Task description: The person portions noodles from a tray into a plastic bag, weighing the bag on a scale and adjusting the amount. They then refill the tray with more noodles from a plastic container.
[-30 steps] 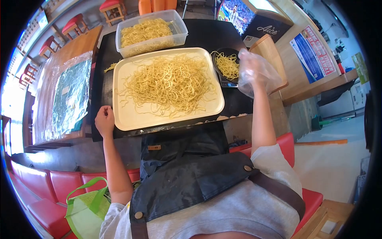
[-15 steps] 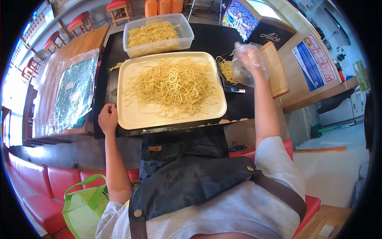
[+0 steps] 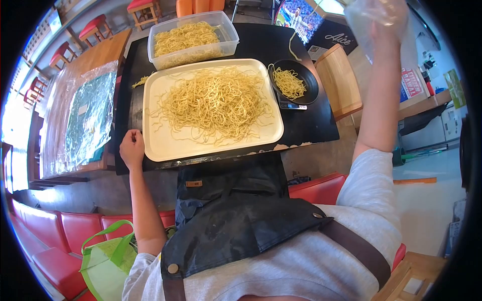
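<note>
My left hand [image 3: 132, 149] rests at the table's left front edge, beside the cream tray [image 3: 211, 154], its fingers curled with nothing visible in them. A large loose heap of yellow noodles [image 3: 216, 105] lies on the tray. My right hand [image 3: 384, 20], in a clear plastic glove, is raised at the top right; its fingers are blurred and partly out of frame. A noodle strand [image 3: 292, 47] shows between it and the black bowl [image 3: 312, 85]. The bowl holds a small portion of noodles [image 3: 288, 83] and sits on a digital scale [image 3: 293, 106].
A clear plastic tub [image 3: 228, 47] of noodles stands behind the tray on the black table [image 3: 314, 128]. A wooden board [image 3: 339, 83] is at the right. Plastic sheeting [image 3: 83, 113] covers part of a wooden table at left. A green bag [image 3: 105, 266] sits on red seating.
My right hand has lifted away from the bowl, up and to the right, uncovering the bowl and its noodles. My left hand stays by the tray. The view has shifted slightly.
</note>
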The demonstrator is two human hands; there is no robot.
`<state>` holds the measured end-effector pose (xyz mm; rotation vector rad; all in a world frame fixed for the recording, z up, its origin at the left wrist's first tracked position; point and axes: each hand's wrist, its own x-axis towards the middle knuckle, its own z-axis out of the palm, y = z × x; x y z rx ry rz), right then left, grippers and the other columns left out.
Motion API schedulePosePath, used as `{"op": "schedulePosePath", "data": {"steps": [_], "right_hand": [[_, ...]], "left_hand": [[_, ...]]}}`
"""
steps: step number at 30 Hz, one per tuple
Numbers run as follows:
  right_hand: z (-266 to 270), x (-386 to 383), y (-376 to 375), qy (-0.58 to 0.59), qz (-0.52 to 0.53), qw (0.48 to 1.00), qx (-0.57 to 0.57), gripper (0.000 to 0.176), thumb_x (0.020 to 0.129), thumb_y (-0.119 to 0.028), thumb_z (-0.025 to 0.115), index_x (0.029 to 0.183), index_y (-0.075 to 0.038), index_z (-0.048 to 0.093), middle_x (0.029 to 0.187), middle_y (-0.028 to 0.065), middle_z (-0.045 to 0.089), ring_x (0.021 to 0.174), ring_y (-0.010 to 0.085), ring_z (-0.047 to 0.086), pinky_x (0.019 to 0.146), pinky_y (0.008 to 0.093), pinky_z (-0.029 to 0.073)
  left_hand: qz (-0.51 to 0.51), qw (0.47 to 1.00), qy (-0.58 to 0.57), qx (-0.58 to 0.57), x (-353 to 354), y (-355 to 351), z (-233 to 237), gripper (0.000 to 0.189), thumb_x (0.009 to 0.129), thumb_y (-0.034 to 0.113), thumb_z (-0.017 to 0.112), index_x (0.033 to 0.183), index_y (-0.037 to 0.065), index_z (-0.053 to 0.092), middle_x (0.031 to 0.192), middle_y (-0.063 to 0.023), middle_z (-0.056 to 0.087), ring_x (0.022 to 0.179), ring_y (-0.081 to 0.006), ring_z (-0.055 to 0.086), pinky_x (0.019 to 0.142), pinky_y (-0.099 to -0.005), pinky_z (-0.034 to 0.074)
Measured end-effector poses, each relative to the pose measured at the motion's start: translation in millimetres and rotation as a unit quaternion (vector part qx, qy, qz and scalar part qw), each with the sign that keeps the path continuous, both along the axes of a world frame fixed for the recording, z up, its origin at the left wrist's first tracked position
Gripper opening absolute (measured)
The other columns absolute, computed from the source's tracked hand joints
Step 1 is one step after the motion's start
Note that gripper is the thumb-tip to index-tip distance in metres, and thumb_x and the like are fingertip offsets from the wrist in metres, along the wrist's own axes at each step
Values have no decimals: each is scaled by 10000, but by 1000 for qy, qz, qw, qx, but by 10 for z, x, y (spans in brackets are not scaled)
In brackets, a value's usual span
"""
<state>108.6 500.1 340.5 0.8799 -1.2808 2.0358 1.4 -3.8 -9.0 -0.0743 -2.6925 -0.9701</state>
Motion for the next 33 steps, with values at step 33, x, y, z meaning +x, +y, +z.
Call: {"op": "schedulePosePath", "data": {"steps": [33], "right_hand": [[-997, -124, -327, -316, -394, 546, 668, 288, 922, -267, 432, 985, -52, 612, 933, 128, 651, 873, 229, 622, 763, 348, 496]], "left_hand": [[-1, 1000, 2, 5, -2, -13, -19, 160, 827, 233, 583, 855, 96, 661, 698, -73, 643, 643, -229, 629, 606, -340, 469]]}}
